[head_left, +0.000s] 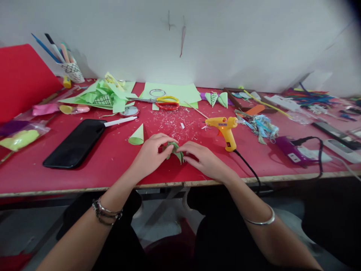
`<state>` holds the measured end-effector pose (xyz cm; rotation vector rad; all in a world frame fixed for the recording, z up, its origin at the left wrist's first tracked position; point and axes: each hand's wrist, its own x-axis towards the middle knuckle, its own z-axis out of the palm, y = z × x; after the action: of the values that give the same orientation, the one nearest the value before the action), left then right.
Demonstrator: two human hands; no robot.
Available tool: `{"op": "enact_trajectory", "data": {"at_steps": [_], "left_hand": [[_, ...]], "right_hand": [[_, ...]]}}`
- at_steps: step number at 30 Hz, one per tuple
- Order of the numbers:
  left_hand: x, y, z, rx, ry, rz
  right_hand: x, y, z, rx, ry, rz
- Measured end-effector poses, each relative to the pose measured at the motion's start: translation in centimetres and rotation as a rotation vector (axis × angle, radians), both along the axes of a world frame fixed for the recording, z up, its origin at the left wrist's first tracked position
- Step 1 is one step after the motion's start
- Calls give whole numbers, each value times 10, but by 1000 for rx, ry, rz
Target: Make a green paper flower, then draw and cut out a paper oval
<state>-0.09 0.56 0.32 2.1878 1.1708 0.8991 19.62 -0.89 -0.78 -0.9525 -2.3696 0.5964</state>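
Note:
Near the table's front edge, a small green paper piece (pixel 178 153) with dark lines is held between my two hands. My left hand (pixel 153 152) pinches it from the left, thumb and fingers closed on it. My right hand (pixel 201 156) grips its right side with bent fingertips. The fingers hide part of its shape. A plain light green paper cone (pixel 137 135) stands just left of my left hand. To the right of my right hand lies a yellow hot glue gun (pixel 225 130), its small orange light lit.
A black phone (pixel 75 145) lies at left. Behind are crumpled green paper (pixel 104 96), yellow-and-red scissors (pixel 167 102) and paper cones (pixel 222 100). A pen cup (pixel 72 71) stands back left. The glue gun's cord (pixel 248 165) runs over the front edge near a purple power box (pixel 293 150).

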Motion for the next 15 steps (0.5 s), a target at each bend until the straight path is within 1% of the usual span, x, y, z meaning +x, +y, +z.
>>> {"op": "enact_trajectory", "data": {"at_steps": [4,7,10,15], "left_hand": [[0,0,0,0,0,-3],[1,-1,1,-17,-7,2],[0,-1,1,-29,-9,5],[-1,-2,2,-27,1,14]], "right_hand": [[-3,0,-2,40,-21,-28],[-6,-1,-3,105,-93,-79],[-9,-2,-4,155,-162,-101],[-10,-1,-6,171,-172,-112]]}}
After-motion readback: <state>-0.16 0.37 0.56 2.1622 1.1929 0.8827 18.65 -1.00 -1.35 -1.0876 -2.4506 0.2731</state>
